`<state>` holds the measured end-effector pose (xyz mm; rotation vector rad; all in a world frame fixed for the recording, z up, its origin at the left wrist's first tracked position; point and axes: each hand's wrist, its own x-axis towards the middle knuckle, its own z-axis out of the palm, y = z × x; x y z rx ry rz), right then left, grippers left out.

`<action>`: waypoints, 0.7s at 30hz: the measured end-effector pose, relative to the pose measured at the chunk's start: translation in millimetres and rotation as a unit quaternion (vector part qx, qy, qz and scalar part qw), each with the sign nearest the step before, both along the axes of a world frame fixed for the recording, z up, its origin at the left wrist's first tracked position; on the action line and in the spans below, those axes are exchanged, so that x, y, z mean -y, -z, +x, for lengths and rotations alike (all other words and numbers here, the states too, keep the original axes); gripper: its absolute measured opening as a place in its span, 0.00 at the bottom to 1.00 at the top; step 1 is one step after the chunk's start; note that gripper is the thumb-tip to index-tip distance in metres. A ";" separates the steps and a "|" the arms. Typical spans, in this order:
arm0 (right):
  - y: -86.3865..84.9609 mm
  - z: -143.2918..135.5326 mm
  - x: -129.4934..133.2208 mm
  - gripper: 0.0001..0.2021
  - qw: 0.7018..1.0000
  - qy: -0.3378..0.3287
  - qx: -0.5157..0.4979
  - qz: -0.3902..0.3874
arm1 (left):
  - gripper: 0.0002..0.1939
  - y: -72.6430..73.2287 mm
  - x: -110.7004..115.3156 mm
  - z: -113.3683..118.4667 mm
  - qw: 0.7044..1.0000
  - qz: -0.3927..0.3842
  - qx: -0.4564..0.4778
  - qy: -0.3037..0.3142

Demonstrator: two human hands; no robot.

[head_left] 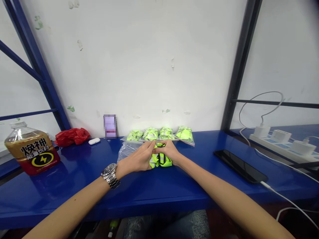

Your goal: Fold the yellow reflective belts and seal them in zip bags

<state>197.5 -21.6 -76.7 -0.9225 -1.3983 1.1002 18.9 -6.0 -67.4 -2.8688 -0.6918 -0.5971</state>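
A neon-yellow reflective vest, bundled small with silver strips and black trim, sits on the blue table. My left hand, with a metal watch on its wrist, grips it from the left. On the other side my right hand has its fingers closed on the upper part of the same bundle, close to the left fingers. A clear plastic bag lies flat behind and left of my left hand, partly covered by it. Behind my hands, several similar yellow bundles in clear bags line the wall.
A large drink bottle, a red plastic bag, a white earbud case and a propped phone stand left. To the right are a black phone on a cable and a power strip with chargers.
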 end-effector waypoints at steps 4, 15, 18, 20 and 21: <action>4.3 -2.2 -3.5 0.12 0.999 0.051 0.017 -0.001 | 0.54 -4.6 5.7 7.6 1.000 -0.017 -0.002 -0.001; 10.3 2.7 -5.4 0.14 0.986 0.127 0.109 0.019 | 0.61 -2.3 4.1 14.3 0.997 -0.040 0.049 0.034; 5.4 4.6 -5.2 0.13 0.997 0.032 0.067 0.018 | 0.60 -7.9 5.2 17.0 0.997 -0.012 0.030 0.065; 1.5 6.2 -6.0 0.10 0.999 -0.028 0.040 0.019 | 0.57 -10.9 3.2 18.6 0.996 0.036 0.004 0.076; 0.0 7.3 -6.7 0.10 0.999 -0.021 0.033 0.019 | 0.55 -11.4 1.1 18.5 0.996 0.063 0.001 0.066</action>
